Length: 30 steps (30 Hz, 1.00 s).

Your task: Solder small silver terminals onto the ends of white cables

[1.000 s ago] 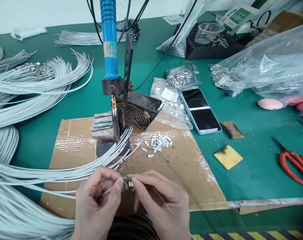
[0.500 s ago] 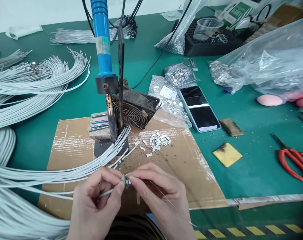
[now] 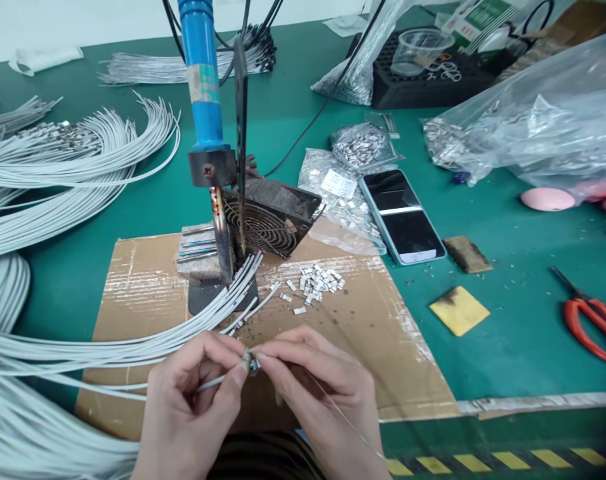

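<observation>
My left hand (image 3: 190, 407) pinches the end of a thin white cable (image 3: 210, 383) between thumb and forefinger. My right hand (image 3: 323, 393) meets it fingertip to fingertip, pinching a small metal terminal (image 3: 254, 364) at the cable's tip, with a thin wire (image 3: 340, 417) trailing over that hand. Both hands hover above a taped cardboard sheet (image 3: 373, 333) near its front edge. A small pile of silver terminals (image 3: 317, 283) lies on the cardboard beyond the hands. A fan of white cables (image 3: 133, 347) runs in from the left.
A blue-handled soldering iron (image 3: 203, 93) stands in a holder beside a black fan (image 3: 267, 223). To the right lie a phone (image 3: 400, 217), bags of terminals (image 3: 360, 147), a yellow sponge (image 3: 459, 310) and red scissors (image 3: 590, 320). Coiled white cables (image 3: 57, 173) fill the left.
The fingertips of both hands have drawn together, bringing the terminal against the cable end. The view has shifted slightly; nothing else on the table moved.
</observation>
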Available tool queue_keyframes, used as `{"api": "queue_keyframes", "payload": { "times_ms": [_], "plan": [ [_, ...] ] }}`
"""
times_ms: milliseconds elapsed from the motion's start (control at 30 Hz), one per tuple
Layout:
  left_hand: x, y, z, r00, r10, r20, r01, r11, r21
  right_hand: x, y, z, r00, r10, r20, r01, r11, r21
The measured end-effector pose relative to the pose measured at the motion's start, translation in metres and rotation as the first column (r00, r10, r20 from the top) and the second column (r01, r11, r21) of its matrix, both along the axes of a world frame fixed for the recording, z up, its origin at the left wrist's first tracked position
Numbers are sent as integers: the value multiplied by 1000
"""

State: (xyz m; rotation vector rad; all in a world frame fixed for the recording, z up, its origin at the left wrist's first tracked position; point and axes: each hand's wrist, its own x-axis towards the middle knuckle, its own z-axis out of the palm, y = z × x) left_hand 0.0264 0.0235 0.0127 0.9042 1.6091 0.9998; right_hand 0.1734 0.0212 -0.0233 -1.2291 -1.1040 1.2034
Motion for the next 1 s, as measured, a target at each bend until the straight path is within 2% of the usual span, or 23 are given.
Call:
{"api": "queue_keyframes", "payload": {
  "times_ms": [133,300,467,600,733,867,1000],
  "plan": [
    [1,2,1,1000,13,22,-13,1000,-23,1,2,-3,999,20,48,-22,999,44],
    [0,3,-1,1000,0,32,1,1000,-25,-2,1,-4,1000,-12,26,12,1000,7],
    [1,5,-2,999,-6,31,6,1000,-15,-1,1,-5,998,19,60,-20,1000,15],
    [1,10,-3,1000,6,3,-6,1000,-27,5,-1,-14,987,45,156,-54,997,56],
    [-1,16,-3,1000,16,-22,-17,999,-30,8,-6,-24,980,24,196,-26,1000,9],
    [-4,21,-4,998,47,-35,-48,999,-21,3,-1,-14,964,-40,264,62,995,-76],
    [-6,25,-4,995,87,-44,-87,996,3,-5,12,-1,975,0,224,-6,1000,27]
  ]
}}
